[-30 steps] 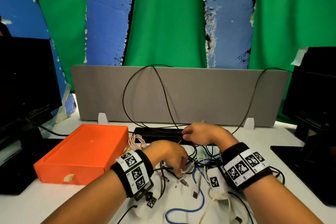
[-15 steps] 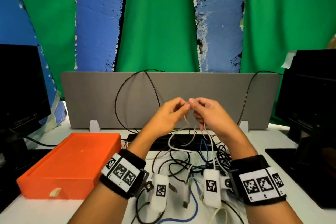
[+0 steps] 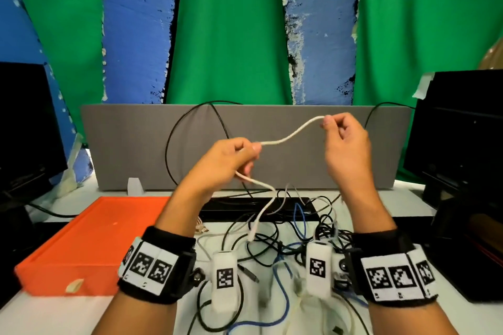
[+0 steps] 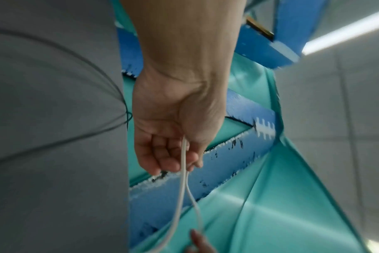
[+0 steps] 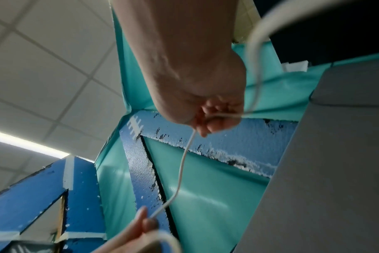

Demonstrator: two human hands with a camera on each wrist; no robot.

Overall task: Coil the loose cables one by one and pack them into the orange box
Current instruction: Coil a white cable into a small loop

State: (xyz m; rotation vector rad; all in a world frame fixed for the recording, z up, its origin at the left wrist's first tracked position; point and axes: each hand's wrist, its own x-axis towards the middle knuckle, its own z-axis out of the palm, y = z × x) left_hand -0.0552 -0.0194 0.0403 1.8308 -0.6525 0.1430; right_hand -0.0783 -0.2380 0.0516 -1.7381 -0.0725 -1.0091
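Note:
A white cable (image 3: 291,134) stretches in the air between both hands, above the desk. My left hand (image 3: 231,156) pinches it at the lower left; its free end hangs down to a plug (image 3: 251,235) over the cable pile. My right hand (image 3: 340,130) pinches the cable higher up on the right. In the left wrist view the white cable (image 4: 184,162) runs across my left hand (image 4: 173,154). In the right wrist view my right hand (image 5: 212,118) holds the same white cable (image 5: 182,162). The orange box (image 3: 89,242) lies shut on the desk at the left.
A tangle of black, blue and white cables (image 3: 288,239) covers the desk between my wrists. A black power strip (image 3: 258,205) lies before the grey divider panel (image 3: 130,144). Black monitors (image 3: 460,133) stand at both sides.
Both hands rose from the cable pile with the white cable, met in the air, then drew apart, the right one going up and right, so a length of cable spans between them.

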